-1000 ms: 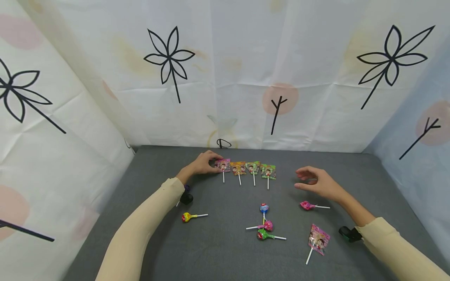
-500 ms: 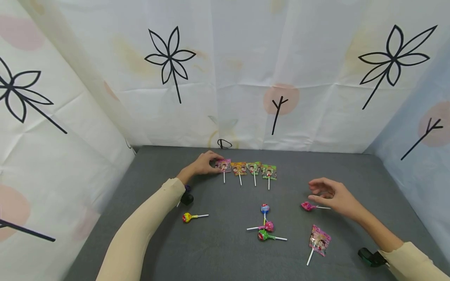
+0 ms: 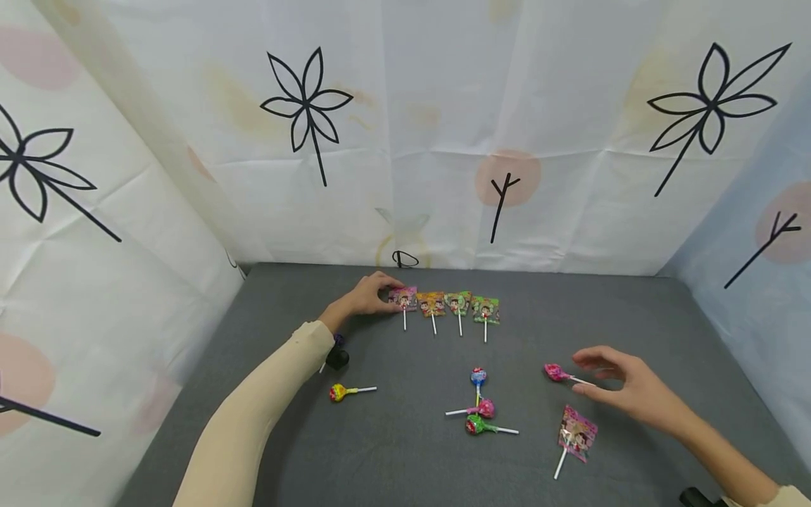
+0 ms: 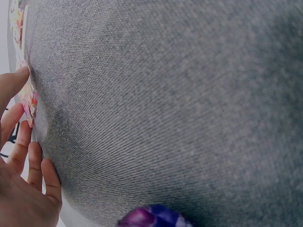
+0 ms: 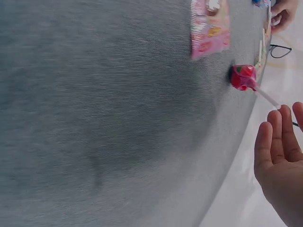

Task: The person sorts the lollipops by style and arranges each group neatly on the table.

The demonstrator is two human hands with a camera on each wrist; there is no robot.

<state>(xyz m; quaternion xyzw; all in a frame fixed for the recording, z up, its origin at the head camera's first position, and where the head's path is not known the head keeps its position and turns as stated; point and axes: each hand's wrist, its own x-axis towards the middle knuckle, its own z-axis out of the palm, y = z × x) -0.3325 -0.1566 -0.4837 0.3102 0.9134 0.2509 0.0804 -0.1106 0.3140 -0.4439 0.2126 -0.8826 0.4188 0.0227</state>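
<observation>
Four flat wrapped lollipops lie in a row at the back of the grey table [image 3: 633, 310]. My left hand [image 3: 388, 294] pinches the left edge of the pink flat lollipop [image 3: 403, 298] at the row's left end. In the left wrist view, thumb and fingers [image 4: 21, 142] meet that pink wrapper [image 4: 29, 97]. My right hand [image 3: 586, 377] hovers with relaxed fingers over the stick of a round pink lollipop [image 3: 554, 372] and holds nothing. The right wrist view shows its palm [image 5: 279, 156] just beside that lollipop [image 5: 244, 77].
Another pink flat lollipop [image 3: 576, 433] lies in front of my right hand. Blue [image 3: 478, 377], pink [image 3: 484, 407] and green [image 3: 474, 424] round lollipops cluster mid-table. A yellow one [image 3: 338, 391] and a purple one [image 3: 338, 340] lie near my left forearm. Curtain walls enclose three sides.
My right hand has moved toward me and to the right, down to the round pink lollipop's stick. The left hand has stayed on the pink flat lollipop.
</observation>
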